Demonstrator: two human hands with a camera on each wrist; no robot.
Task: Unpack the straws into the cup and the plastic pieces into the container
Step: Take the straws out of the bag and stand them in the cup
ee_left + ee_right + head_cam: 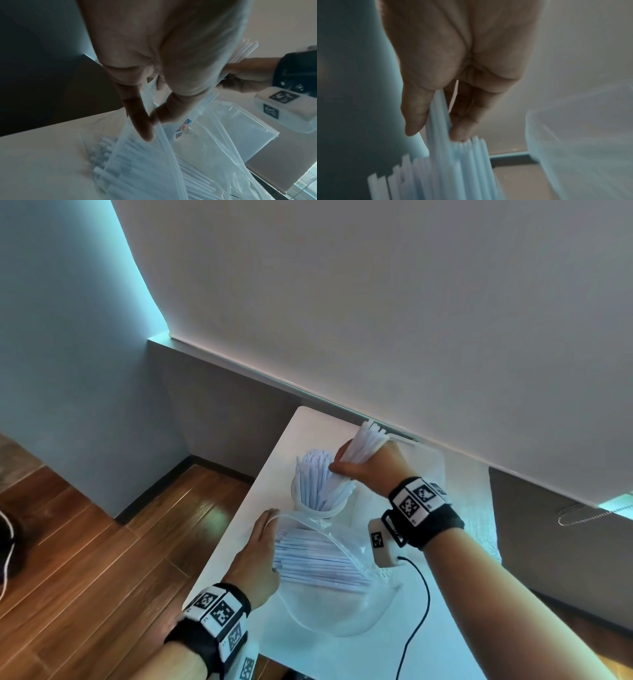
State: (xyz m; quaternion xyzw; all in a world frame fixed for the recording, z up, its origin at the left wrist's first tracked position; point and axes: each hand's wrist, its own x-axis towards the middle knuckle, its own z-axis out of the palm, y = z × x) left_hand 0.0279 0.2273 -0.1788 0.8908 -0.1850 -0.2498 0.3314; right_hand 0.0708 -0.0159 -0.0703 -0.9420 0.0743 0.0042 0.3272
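Note:
A clear cup (297, 492) on the white table (445, 628) holds several white straws (315, 477) standing upright. My right hand (346, 463) (436, 128) grips a bundle of straws (366, 440) (440, 119) just above the cup's far side, with their lower ends among the ones in the cup. In front of the cup lies a clear zip bag (342, 604) (197, 148) with more straws (318, 556) (137, 155) inside. My left hand (263, 529) (152, 124) pinches the bag's open rim between thumb and forefinger. A clear plastic container (431, 470) (248, 128) stands to the right of the cup.
The table's left edge (219, 559) drops to a wooden floor (102, 542). A wall (411, 320) rises right behind the table. A black cable (423, 594) runs from my right wrist across the table. A small coloured label (183, 127) shows through the bag.

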